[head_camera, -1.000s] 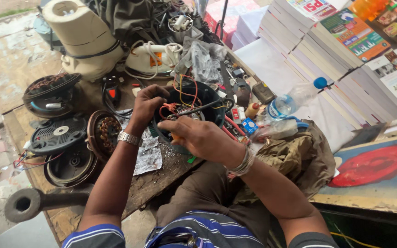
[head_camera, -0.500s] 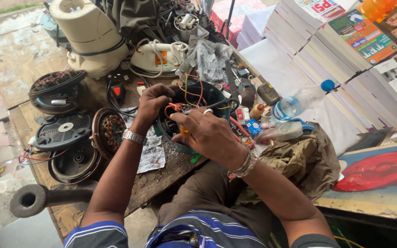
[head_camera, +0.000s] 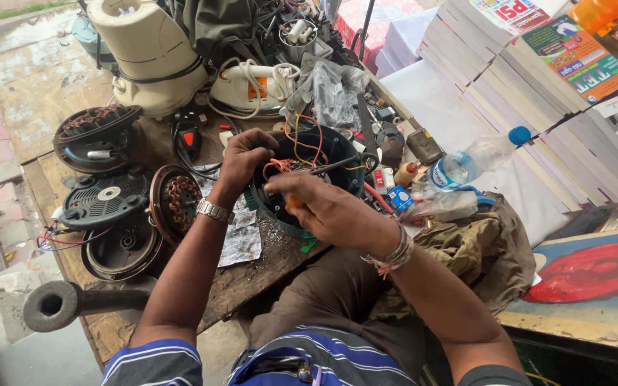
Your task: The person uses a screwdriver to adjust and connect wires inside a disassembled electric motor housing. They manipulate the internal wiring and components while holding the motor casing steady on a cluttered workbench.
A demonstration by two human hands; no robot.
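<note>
The round motor housing (head_camera: 302, 179) sits on the worn wooden bench (head_camera: 252, 275), between the person's hands. The left hand (head_camera: 243, 159) is clenched over its rim; the right hand (head_camera: 316, 207) grasps an orange-handled tool (head_camera: 293, 202) pushed in among the red and yellow wires (head_camera: 302, 146). A slip could nick or tear that loose wiring. The tool's tip is hidden behind the fingers.
</note>
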